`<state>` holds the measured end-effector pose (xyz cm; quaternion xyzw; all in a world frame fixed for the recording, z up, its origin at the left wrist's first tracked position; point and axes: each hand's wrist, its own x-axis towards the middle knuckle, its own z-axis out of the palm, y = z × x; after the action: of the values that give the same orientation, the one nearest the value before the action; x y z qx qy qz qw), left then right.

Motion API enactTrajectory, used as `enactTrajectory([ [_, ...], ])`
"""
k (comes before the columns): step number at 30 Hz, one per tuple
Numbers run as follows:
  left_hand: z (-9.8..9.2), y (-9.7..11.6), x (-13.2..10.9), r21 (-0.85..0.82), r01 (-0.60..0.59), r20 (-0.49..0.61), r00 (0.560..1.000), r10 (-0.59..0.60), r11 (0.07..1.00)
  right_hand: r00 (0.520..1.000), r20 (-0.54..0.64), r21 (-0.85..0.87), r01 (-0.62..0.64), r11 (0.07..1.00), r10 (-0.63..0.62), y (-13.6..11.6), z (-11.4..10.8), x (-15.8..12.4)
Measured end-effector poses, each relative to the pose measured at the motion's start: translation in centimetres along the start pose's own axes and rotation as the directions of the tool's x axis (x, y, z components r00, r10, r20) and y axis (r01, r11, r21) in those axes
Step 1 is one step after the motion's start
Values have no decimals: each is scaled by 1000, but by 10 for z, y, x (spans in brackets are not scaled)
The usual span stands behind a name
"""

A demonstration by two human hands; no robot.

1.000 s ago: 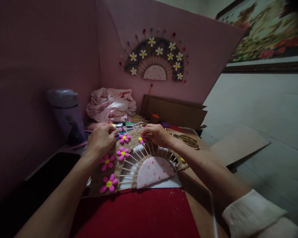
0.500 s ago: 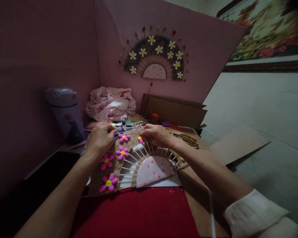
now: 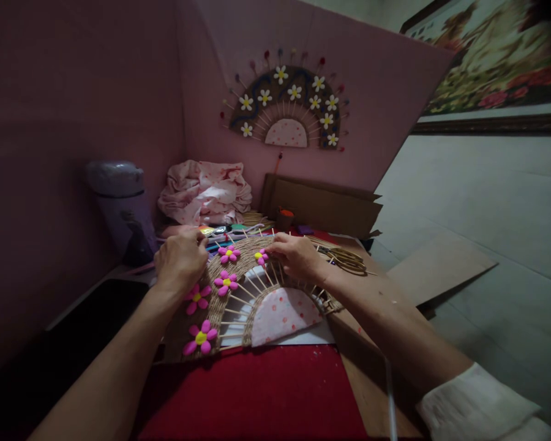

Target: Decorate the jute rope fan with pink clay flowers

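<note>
A half-round fan of woven straw (image 3: 243, 269) with thin wooden spokes and a pink dotted centre lies on the table. Several pink flowers with yellow middles sit on its left side. My left hand (image 3: 180, 260) rests curled on the fan's upper left edge, above one pink flower (image 3: 197, 298). My right hand (image 3: 296, 255) lies on the fan's top, fingertips pinched at a pink flower (image 3: 260, 256) there.
A red mat (image 3: 257, 392) covers the near table. A finished fan with white flowers (image 3: 285, 107) hangs on the pink wall. A grey flask (image 3: 122, 205), crumpled pink cloth (image 3: 205, 193), cardboard (image 3: 324, 205), pens (image 3: 224, 233) and loose straw (image 3: 349, 260) crowd the back.
My left hand has slid slightly left and back along the fan's edge. My right hand has shifted a little right, uncovering more of the flower at the top.
</note>
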<state>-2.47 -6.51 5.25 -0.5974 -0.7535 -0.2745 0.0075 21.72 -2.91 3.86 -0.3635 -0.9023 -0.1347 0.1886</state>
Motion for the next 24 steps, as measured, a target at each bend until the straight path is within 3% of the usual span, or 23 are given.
enactTrajectory([
  [13, -1, 5, -1, 12, -7, 89, 996, 6, 1000, 1000, 4, -64, 3, 998, -3, -8, 1, -2],
  [24, -1, 3, -2, -8, -19, 62, 998, 19, 1000, 998, -43, -102, 30, 994, -35, -14, -3, -6],
])
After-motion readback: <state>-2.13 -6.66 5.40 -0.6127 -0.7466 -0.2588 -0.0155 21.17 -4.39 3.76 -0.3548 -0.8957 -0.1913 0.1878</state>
